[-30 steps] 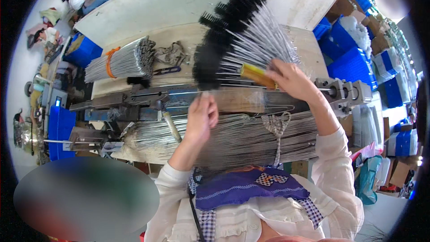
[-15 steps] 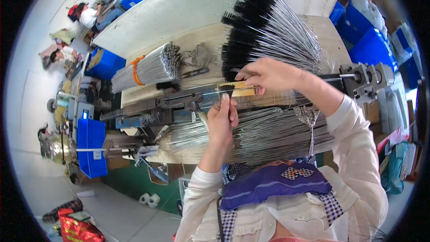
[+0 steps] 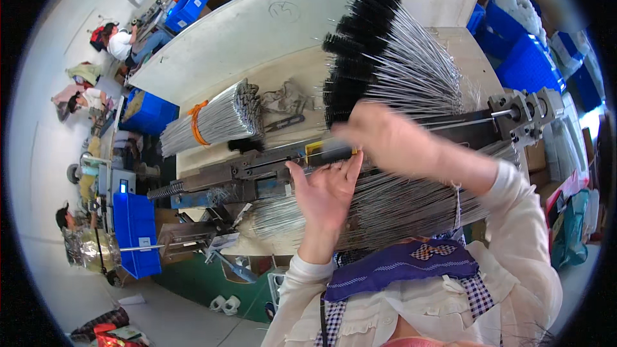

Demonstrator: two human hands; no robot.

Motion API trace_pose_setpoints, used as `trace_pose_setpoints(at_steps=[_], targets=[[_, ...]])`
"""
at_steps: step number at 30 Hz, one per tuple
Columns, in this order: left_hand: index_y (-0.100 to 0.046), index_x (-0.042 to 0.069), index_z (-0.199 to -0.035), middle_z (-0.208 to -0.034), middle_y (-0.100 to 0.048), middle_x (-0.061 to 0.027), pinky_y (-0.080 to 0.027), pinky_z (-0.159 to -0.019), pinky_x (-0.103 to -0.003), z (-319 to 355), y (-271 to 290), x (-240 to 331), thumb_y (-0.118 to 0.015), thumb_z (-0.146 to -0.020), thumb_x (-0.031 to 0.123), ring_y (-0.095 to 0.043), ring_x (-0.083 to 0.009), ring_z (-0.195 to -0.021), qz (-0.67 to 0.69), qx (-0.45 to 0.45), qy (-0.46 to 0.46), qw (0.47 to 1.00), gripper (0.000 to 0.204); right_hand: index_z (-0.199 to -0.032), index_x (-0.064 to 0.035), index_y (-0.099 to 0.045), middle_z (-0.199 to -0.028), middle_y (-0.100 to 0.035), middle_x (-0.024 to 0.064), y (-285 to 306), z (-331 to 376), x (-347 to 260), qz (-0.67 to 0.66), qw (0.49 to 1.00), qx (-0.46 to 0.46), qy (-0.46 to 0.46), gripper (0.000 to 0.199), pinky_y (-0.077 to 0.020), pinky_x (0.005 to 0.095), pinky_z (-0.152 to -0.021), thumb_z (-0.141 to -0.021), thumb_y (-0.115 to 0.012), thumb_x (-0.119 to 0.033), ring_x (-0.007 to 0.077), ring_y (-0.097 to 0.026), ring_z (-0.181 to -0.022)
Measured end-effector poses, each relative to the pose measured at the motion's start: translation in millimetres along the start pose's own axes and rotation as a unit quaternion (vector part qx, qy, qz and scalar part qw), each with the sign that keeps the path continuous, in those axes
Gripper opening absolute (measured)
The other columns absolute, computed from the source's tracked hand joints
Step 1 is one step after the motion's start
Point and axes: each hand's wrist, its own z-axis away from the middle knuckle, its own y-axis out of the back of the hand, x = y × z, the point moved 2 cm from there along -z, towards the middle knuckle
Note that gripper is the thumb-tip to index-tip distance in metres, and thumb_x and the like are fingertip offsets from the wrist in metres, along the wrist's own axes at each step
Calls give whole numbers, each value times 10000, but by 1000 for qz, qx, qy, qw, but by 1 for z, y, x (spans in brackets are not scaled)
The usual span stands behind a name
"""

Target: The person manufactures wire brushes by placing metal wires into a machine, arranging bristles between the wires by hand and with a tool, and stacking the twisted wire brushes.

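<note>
My left hand [image 3: 325, 196] lies palm up at the middle of a long metal bench fixture [image 3: 218, 170], fingers spread, holding nothing. Just above its fingertips is a blurred dark piece [image 3: 337, 152], perhaps bristles, beside a yellow block [image 3: 313, 148]. My right hand [image 3: 382, 135] is over the fixture, right of the left hand; motion smears its fingers, so any grip is hidden. Beyond it, black-bristled wire brushes [image 3: 360, 58] lie fanned in a heap. Many thin metal wires [image 3: 405, 209] lie on the near side, under and beside my hands.
A bundle of twisted wires [image 3: 222, 115] with an orange tie lies at the left, by a grey rag [image 3: 286, 97] and a dark hand tool [image 3: 285, 123]. A metal clamp head [image 3: 527, 115] stands at right. Blue bins [image 3: 149, 109] surround the bench; people sit far left.
My left hand has gone from pinching a small black piece to lying spread, palm up. My right hand has turned and moved slightly nearer me. The view has shifted a little.
</note>
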Motion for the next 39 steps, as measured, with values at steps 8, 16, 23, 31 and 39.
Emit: trace_pose_setpoints(at_steps=[8,16,23,31,39], targets=[[-342,-154,-1274,-1288,-443,-251,-269,-1146,-479,10,2,4,-324,-888,710,-424,-369,-1248,9,5,-58,998,947,-885,-74,-698,-797,-593,12,-12,-30,10,-83,994,57,-45,118,-382,337,-788,-797,-631,-116,182,-569,-783],[-387,-199,-1184,-1229,-485,-290,-346,-1101,-452,8,4,9,-335,-923,660,-480,-376,-1205,-64,12,-72,995,900,-840,-92,-685,-770,-562,24,-18,-31,3,-67,998,7,-1,69,-383,342,-846,-803,-632,-115,204,-571,-773],[-388,-195,-1201,-1224,-501,-293,-394,-1070,-441,9,-1,9,-325,-928,653,-496,-366,-1201,-104,23,-71,992,893,-849,-72,-687,-771,-571,21,-15,-25,1,-26,999,-5,25,92,-377,337,-844,-783,-659,-130,176,-576,-809],[-347,-177,-1257,-1311,-443,-291,-389,-1076,-447,8,8,6,-375,-932,620,-457,-387,-1244,-62,-2,-58,996,861,-850,-86,-685,-762,-557,19,-7,-20,0,-19,998,39,37,106,-388,345,-804,-749,-662,-111,175,-578,-814],[-408,-138,-1216,-1282,-469,-254,-298,-1132,-460,14,0,9,-411,-923,616,-418,-369,-1276,-54,-6,-79,995,809,-974,-36,-564,-719,-617,94,22,-23,-22,-24,991,117,-56,226,-501,389,-495,-756,-612,-67,280,-646,-605]])
